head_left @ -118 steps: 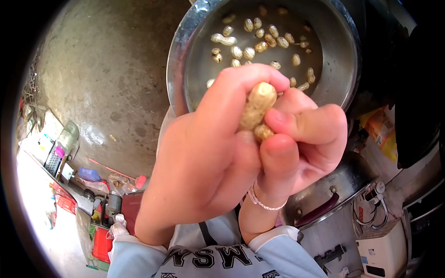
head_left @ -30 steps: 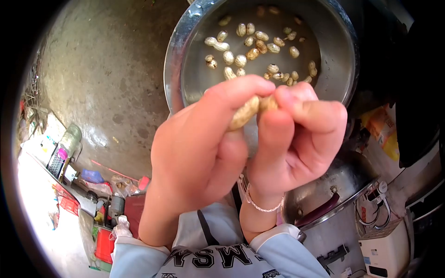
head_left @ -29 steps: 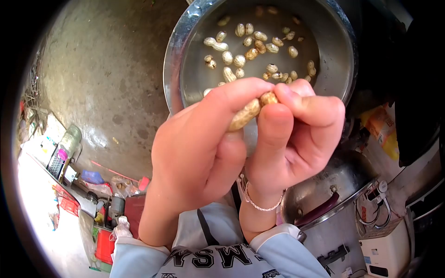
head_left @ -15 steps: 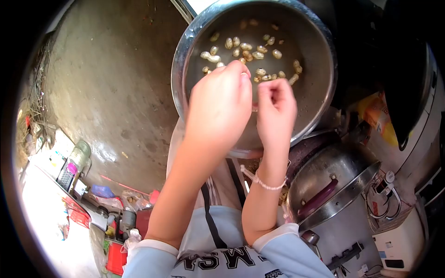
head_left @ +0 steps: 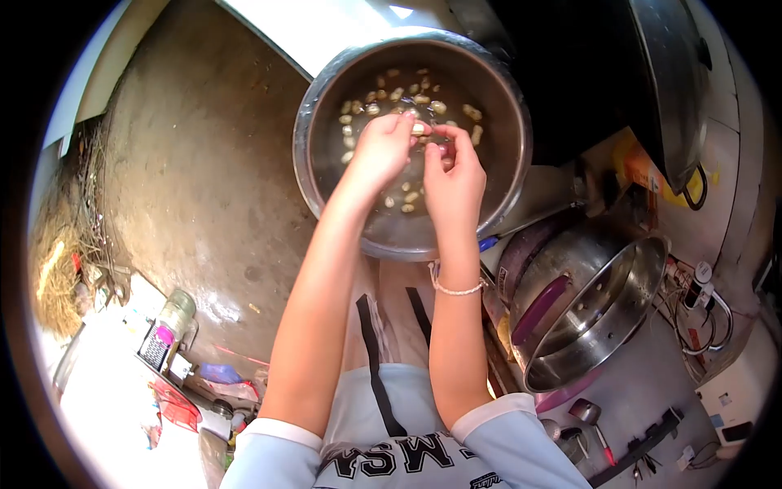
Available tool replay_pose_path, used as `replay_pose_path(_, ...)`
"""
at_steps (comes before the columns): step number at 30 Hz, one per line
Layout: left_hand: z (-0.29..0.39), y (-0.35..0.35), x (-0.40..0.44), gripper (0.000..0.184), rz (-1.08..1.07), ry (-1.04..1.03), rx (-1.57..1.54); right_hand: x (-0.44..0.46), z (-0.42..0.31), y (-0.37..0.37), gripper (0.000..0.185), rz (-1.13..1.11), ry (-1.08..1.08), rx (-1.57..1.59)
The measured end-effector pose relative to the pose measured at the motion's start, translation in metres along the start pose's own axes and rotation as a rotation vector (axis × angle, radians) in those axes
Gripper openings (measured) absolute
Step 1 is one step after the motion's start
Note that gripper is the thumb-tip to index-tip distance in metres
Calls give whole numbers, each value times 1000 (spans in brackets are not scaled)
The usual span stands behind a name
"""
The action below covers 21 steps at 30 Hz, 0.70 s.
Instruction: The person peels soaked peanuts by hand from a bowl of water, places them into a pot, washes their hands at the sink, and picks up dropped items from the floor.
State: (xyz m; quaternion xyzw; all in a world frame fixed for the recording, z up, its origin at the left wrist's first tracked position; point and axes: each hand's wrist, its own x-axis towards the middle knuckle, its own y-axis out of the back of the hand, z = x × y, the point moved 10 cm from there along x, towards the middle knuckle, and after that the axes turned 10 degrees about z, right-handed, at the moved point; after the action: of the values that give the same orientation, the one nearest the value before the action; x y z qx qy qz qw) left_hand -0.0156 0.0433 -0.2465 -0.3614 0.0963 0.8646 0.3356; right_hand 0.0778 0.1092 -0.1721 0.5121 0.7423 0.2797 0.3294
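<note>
A large metal pot (head_left: 303, 138) in front of me holds water with several unshelled peanuts (head_left: 438, 107), spread mostly over its far half. Above the water, my left hand (head_left: 381, 153) pinches one peanut (head_left: 419, 129) between thumb and fingertips. Close beside it on the right is my right hand (head_left: 458, 175), its fingers curled and thumb bent toward the index finger. The right index fingertip comes near the held peanut; whether it touches is unclear. Something pinkish shows between those curled fingers, too small to tell from a fingertip.
To the right, a tilted metal basin (head_left: 607, 346) stands beside a purple eggplant (head_left: 540, 310). A ladle (head_left: 585, 410) lies below it. Dark cookware (head_left: 672, 90) is at the upper right. A glass jar (head_left: 177, 310) and clutter are at the lower left, by the concrete floor (head_left: 220, 179).
My view has shifted, so the pot appears smaller and further left. Both hands have come closer together at the fingertips, and the peanut in the left hand now shows plainly.
</note>
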Motion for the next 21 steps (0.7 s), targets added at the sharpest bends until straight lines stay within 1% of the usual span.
replay_pose_path(1, 10, -7, -14, 26, -109, 57, -19, 1, -6, 5, 19, 32, -16, 241)
replay_pose_path(2, 11, -10, -21, 26, -113, 59, -19, 2, -6, 6, 19, 35, -18, 238)
replay_pose_path(4, 28, -14, -34, 22, -139, -51, -216, 1, -29, 10, 23, 37, 181, 462)
replay_pose_path(5, 32, -11, -41, 22, -138, -47, -213, 1, -30, 4, 22, -33, 172, 580)
replay_pose_path(6, 49, -3, -48, 19, -98, -182, -101, 1, -30, 6, 22, -33, 167, 582)
replay_pose_path(7, 67, 4, -56, 17, -57, -316, 11, 0, -33, 6, 18, -102, 105, 700)
replay_pose_path(8, 74, 7, -63, 17, -59, -313, 14, -3, -37, 7, 15, -170, 42, 817)
replay_pose_path(10, 91, 4, -79, 11, -148, -353, -15, -7, -51, 21, 13, -182, 63, 869)
replay_pose_path(11, 100, 7, -85, 7, -133, -352, -188, -9, -58, 30, 13, -180, 71, 939)
replay_pose_path(12, 103, 9, -90, 7, -136, -350, -187, -12, -64, 37, 13, -177, 81, 1009)
replay_pose_path(13, 111, 14, -94, 7, -124, -389, -210, -16, -67, 36, 12, -235, 28, 1105)
replay_pose_path(14, 119, 18, -99, 8, -111, -428, -234, -18, -69, 40, 12, -233, 29, 1104)
replay_pose_path(15, 122, 21, -101, 12, -90, -387, -269, -20, -73, 42, 14, -261, 10, 1165)
replay_pose_path(16, 127, 20, -104, 12, -90, -387, -269, -23, -77, 44, 16, -290, -10, 1226)
replay_pose_path(17, 135, 22, -109, 13, -71, -449, -233, -23, -80, 48, 20, -233, -35, 1199)
replay_pose_path(18, 141, 24, -113, 13, -52, -511, -198, -24, -82, 50, 20, -233, -36, 1198)
replay_pose_path(19, 146, 26, -115, 12, -56, -563, -237, -26, -84, 49, 21, -269, -62, 1229)
replay_pose_path(20, 147, 26, -116, 12, -57, -562, -238, -28, -86, 47, 22, -306, -88, 1258)
replay_pose_path(21, 153, 30, -120, 12, -15, -618, -226, -29, -88, 48, 22, -305, -89, 1257)
